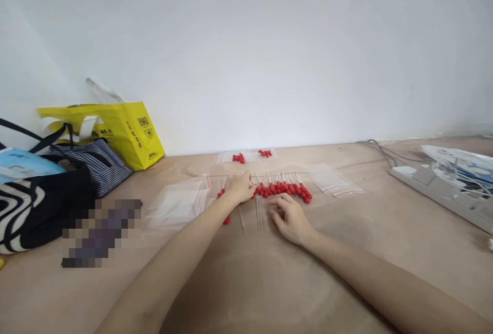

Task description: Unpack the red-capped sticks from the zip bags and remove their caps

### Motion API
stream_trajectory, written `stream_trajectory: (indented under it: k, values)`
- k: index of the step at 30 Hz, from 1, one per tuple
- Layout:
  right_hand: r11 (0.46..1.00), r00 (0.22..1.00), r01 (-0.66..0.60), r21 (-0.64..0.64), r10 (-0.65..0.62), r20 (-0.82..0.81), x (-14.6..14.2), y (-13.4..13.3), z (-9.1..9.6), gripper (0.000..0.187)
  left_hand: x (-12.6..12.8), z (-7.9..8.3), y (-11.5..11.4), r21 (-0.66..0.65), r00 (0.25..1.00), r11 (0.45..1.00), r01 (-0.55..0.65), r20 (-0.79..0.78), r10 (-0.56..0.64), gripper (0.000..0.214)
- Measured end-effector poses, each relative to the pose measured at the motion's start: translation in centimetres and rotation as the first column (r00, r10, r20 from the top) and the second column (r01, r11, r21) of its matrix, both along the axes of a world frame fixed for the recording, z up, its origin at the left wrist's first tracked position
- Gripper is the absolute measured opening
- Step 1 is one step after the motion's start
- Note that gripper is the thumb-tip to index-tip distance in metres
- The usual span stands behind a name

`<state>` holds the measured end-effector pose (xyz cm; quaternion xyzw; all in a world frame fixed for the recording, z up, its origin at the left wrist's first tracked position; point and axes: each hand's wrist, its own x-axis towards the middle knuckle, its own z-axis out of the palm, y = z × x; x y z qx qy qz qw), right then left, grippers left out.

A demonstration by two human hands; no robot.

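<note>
- Two bare forearms come in from the near edge over a tan tabletop (pixel 246 282) that runs back to a plain white wall (pixel 269 56).
- The left hand (pixel 241 188) lies curled over the left end of a row of glass droppers with red bulbs (pixel 283 188); I cannot tell whether it grips one.
- The right hand (pixel 290 216) rests palm down and loosely open, holding nothing, its fingertips just beside a few loose glass tubes (pixel 260 213).
- The row lies mid-tabletop, between the hands and the wall; perhaps a dozen bulbs, too small to count surely.
- Three clear zip bags: one left (pixel 177 203), one right (pixel 333 180), and one at the back (pixel 248 158) carrying two small red clusters.
- Far left stand three bags: yellow bag (pixel 127 128), striped bag (pixel 102 164), black-and-white bag (pixel 34 210).
- Far right lies one white power strip (pixel 435 187) with cables.
</note>
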<state>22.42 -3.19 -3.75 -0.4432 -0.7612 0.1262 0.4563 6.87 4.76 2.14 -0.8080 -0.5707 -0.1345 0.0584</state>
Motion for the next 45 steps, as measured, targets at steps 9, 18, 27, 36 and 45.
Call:
stream_trajectory:
  k: [9, 18, 27, 36, 45]
  values:
    - [0.989, 0.995, 0.041, 0.140, -0.053, 0.084, 0.3, 0.0, 0.2, 0.023, -1.7, 1.5, -3.3, 0.063, 0.996, 0.996, -0.062, 0.063, 0.058, 0.020]
    - [0.840, 0.900, 0.008, 0.543, -0.242, 0.361, -0.9, -1.0, 1.7, 0.038, -6.9, -1.2, -8.7, 0.436, 0.896, 0.793, 0.425, -0.082, -0.435, 0.007]
    - [0.823, 0.890, -0.044, 0.567, -0.226, 0.396, -1.7, -0.7, 1.2, 0.014, -6.4, -2.2, -8.7, 0.490, 0.874, 0.762, 0.422, 0.003, -0.486, 0.008]
    - [0.848, 0.889, -0.029, 0.529, -0.221, 0.402, -1.4, -0.7, 1.0, 0.016, -6.3, 0.3, -5.9, 0.132, 0.867, 0.868, 0.479, 0.081, -0.491, 0.018]
    - [0.825, 0.902, -0.096, 0.557, -0.164, 0.399, -1.6, -0.9, 1.5, 0.020, -5.1, -2.6, -8.3, 0.491, 0.840, 0.718, 0.494, -0.053, -0.541, 0.016]
